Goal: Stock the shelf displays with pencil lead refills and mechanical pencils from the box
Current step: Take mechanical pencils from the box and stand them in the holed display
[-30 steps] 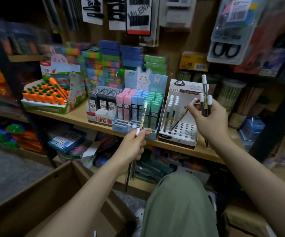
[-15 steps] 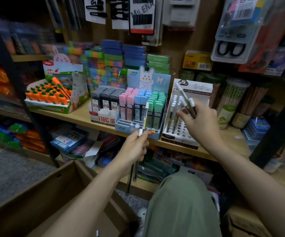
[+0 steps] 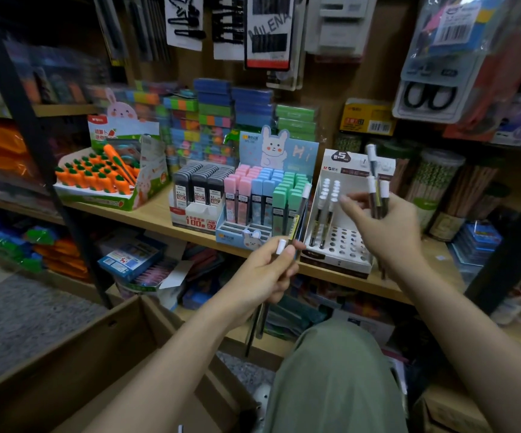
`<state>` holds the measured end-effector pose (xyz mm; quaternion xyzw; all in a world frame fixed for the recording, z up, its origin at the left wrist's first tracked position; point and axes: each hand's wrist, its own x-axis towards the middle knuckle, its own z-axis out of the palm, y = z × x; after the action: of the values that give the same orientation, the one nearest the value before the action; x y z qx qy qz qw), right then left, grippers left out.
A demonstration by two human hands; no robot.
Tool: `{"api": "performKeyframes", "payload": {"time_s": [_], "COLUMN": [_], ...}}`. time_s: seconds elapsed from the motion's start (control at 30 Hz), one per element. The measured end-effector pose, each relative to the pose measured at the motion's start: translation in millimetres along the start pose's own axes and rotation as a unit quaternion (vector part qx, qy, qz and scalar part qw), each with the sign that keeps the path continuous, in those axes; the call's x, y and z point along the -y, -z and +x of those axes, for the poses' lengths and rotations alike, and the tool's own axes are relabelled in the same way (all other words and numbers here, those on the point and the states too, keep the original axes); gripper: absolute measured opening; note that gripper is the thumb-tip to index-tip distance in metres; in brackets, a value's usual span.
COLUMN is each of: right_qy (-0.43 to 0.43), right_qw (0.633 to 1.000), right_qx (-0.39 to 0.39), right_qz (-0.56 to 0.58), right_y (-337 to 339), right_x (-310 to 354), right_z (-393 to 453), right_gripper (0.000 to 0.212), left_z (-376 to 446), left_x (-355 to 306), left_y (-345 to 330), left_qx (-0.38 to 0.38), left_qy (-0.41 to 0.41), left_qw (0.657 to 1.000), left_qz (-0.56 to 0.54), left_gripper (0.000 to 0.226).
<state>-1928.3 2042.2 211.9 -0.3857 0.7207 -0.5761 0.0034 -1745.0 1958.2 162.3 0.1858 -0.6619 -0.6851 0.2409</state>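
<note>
My left hand [image 3: 264,270] grips a few dark mechanical pencils [image 3: 298,218] with white caps, held in front of the shelf edge. My right hand [image 3: 387,228] holds several more white-capped pencils [image 3: 376,189] upright, its forefinger stretched toward the white pencil display stand [image 3: 340,242]. That stand has rows of holes and two rows of pencils [image 3: 323,210] standing at its left. To its left sit a pastel lead refill display [image 3: 262,198] with a rabbit card and a black lead refill box [image 3: 200,192]. An open cardboard box [image 3: 75,364] lies low at the left.
A carrot-shaped item display [image 3: 103,176] stands at the shelf's left. Stacked colourful erasers [image 3: 212,120] fill the back. Tubs of wooden pencils [image 3: 437,185] stand to the right. Hair clips and scissors [image 3: 431,95] hang above. A black shelf upright [image 3: 34,145] runs down the left. My green-trousered knee [image 3: 334,379] is below.
My right hand has drawn back from the stand and turned its pencils upright again. My left hand with its pencils has stayed about where it was.
</note>
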Motion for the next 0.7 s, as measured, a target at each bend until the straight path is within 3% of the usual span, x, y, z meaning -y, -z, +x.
{"api": "performKeyframes", "payload": {"time_s": [0.07, 0.13, 0.37, 0.5, 0.6, 0.7], "right_qy": [-0.003, 0.0, -0.031, 0.02, 0.066, 0.077], "right_qw": [0.996, 0.994, 0.994, 0.999, 0.99, 0.988], "right_qx": [0.077, 0.097, 0.085, -0.007, -0.022, -0.012], "right_qz": [0.047, 0.057, 0.054, -0.041, -0.122, -0.13], "right_y": [3.1, 4.1, 26.3, 55.1, 45.3, 23.3], "right_x": [8.7, 16.1, 23.8, 16.5, 4.4, -11.8], "right_z": [-2.3, -2.2, 10.2, 37.5, 44.0, 45.6], "right_gripper": [0.023, 0.025, 0.014, 0.019, 0.016, 0.011], "left_z": [3.6, 8.6, 23.7, 27.6, 28.2, 26.5], "left_x": [-3.3, -6.3, -14.6, -13.1, -14.8, -14.4], "left_y": [-5.4, -12.1, -26.2, -14.7, -5.2, 3.7], "left_qx": [0.018, 0.021, -0.007, -0.069, -0.066, -0.044], "left_qy": [0.0, -0.009, -0.035, 0.036, 0.053, 0.065], "left_qw": [1.0, 0.999, 0.988, 0.994, 0.996, 0.997], "left_qz": [0.011, 0.049, 0.151, 0.082, -0.005, 0.002], "left_gripper": [0.023, 0.023, 0.017, 0.019, 0.039, 0.066]}}
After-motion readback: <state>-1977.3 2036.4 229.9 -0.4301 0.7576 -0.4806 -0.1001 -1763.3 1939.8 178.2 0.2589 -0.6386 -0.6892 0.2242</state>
